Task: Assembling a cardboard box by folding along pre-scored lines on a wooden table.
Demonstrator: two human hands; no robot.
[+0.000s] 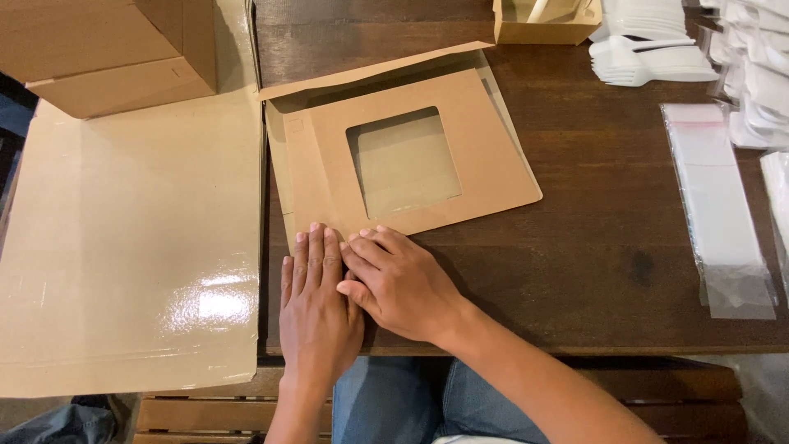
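Both hands lie flat and open, they press down and grip nothing. The left hand (316, 296) rests palm down with the fingers together, and its fingertips reach the near left corner of a flat brown cardboard box blank (411, 156). The right hand (394, 279) lies just beside it, touching it, with the fingers turned to the left and pressing on the near edge of the same blank. The right thumb lies against the left hand.

The cardboard box blank lies unfolded on a dark wooden table (600, 247), near the front edge and a little left of the middle. It has a square window (404, 160) cut in its centre, and a long narrow flap stands up a little along its far side.

Left of the hands, a large glossy sheet of cardboard (131, 247) covers the left end of the table and hangs over the near edge. On its far corner stands a closed brown carton (107, 49).

At the right side, a long clear plastic sleeve (719, 205) lies on the table, well apart from the hands. Farther back there is a stack of white plastic forks (649, 57), and more white packets (756, 66) at the right edge. At the far edge a small open brown box (546, 25) stands.
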